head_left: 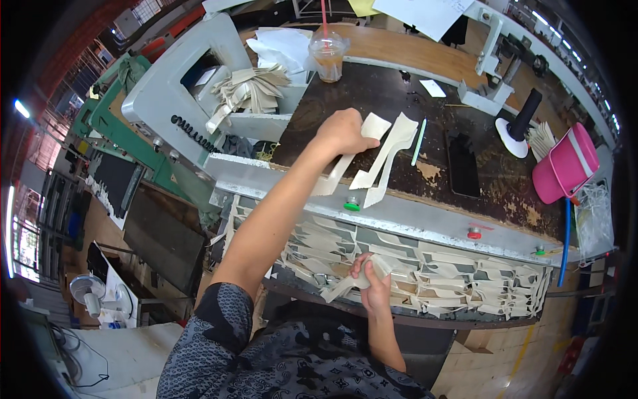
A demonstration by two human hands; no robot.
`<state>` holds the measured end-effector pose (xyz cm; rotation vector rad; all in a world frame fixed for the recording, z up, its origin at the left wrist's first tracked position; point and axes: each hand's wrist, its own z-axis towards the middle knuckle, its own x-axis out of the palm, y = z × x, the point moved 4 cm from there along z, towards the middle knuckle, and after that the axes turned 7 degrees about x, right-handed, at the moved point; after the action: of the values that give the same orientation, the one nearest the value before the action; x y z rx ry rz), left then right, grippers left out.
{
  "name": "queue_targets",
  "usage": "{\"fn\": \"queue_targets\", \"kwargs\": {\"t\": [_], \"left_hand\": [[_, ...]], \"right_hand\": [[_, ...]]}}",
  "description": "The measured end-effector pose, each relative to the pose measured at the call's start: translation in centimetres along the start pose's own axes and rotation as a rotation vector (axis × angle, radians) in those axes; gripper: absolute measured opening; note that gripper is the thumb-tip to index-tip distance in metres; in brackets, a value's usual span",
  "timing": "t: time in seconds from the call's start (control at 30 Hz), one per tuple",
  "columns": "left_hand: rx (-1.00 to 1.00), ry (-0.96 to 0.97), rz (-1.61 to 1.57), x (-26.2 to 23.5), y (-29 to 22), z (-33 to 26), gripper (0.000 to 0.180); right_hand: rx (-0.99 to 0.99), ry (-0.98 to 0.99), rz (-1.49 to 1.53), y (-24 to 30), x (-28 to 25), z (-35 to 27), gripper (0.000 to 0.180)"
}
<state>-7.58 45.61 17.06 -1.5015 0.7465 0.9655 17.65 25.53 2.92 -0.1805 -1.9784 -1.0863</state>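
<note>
My left hand [342,132] reaches out over the dark worktop [405,100] and pinches the top of a long cream cut piece [337,171] that hangs down toward the table's metal front edge. Two more cream cut pieces [385,159] lie just to its right, overlapping. My right hand [373,279] is low, near my body, closed on a cream cut piece [345,284] above a sheet of cream material [452,269] full of cut-out holes.
A stack of cream pieces [256,90] sits in the grey machine [179,86] at left. A plastic cup with a red straw [328,56], a green pen [418,141], a black phone [463,166], a pink container [565,166], green button [351,203] and red button [473,233] surround the area.
</note>
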Motion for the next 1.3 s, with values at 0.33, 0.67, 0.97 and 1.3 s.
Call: {"fn": "queue_targets", "kwargs": {"t": [0.33,0.67,0.97,1.3], "left_hand": [[0.258,-0.334,-0.722,-4.3,-0.7,-12.0,0.019],[0.118,-0.318,-1.174,4.1,-4.2,-24.7,0.020],[0.117,-0.590,-0.746,2.6,-2.8,-26.2,0.044],[0.279,-0.705,-0.686,-1.3,-1.9,-20.0,0.086]], "right_hand": [[-0.112,0.112,-0.118,4.2,0.5,1.8,0.032],[-0.145,0.434,-0.054,8.2,9.0,5.1,0.082],[-0.319,0.355,-0.251,7.0,11.6,5.0,0.023],[-0.524,0.431,-0.760,13.8,21.6,10.6,0.027]]}}
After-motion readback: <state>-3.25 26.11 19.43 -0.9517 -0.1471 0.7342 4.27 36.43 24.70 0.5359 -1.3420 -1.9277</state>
